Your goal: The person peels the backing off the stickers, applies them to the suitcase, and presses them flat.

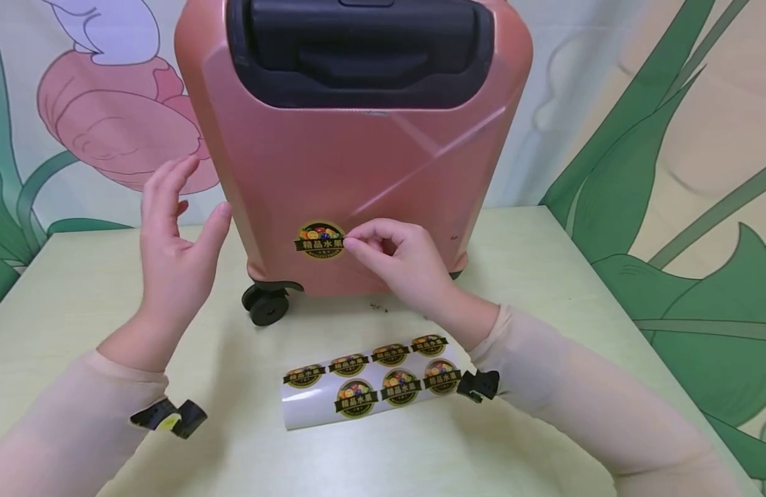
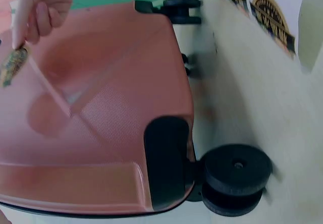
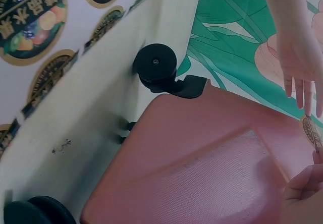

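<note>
My right hand (image 1: pixel 401 259) pinches the right edge of a round black-and-gold fruit sticker (image 1: pixel 321 239) between thumb and forefinger. The sticker is in front of the lower part of a pink suitcase (image 1: pixel 370 172); the left wrist view shows the same sticker (image 2: pixel 14 65) hanging from the fingertips. To the left, with fingers and thumb spread apart, my left hand (image 1: pixel 178 248) holds nothing and is raised by the suitcase's left side. On the table in front lies a white sheet of stickers (image 1: pixel 315 413) with several more in two rows, its far edge curling.
The suitcase stands on the pale table (image 1: pixel 246 455) on black wheels (image 1: pixel 266 306), with a black handle recess (image 1: pixel 358 90) at the top. Small dark specks (image 1: pixel 378 307) lie beneath it. A wall covering with painted leaves (image 1: pixel 631 166) stands behind.
</note>
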Available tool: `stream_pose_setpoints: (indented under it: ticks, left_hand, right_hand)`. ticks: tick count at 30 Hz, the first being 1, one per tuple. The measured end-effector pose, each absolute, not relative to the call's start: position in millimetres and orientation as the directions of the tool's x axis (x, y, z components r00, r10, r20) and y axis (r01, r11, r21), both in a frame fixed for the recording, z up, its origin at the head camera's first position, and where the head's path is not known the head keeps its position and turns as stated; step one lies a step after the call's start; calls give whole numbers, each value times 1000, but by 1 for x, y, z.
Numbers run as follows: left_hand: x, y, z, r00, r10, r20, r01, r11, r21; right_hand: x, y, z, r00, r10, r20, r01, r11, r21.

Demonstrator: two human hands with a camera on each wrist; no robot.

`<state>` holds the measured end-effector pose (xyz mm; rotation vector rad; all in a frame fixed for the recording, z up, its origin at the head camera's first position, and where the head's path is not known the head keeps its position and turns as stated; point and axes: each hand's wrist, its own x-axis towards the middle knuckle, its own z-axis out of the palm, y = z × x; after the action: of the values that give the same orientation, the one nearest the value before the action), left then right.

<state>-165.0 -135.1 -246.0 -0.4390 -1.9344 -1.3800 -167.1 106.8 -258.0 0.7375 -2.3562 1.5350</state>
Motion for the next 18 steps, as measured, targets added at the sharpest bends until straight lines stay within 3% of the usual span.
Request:
stream_pose_setpoints:
  ticks: [7,18]
  left_hand:
    - [-171,-134,-243,-742,-66,667,611,342,714]
    - [-171,-122,-230,-763,-1,646,621,273,735]
  right_hand:
    - [-174,102,-250,-829,-292,478,-554,298,-778]
    - [-184,94,-232,-797,-292,529,-597,243,-765]
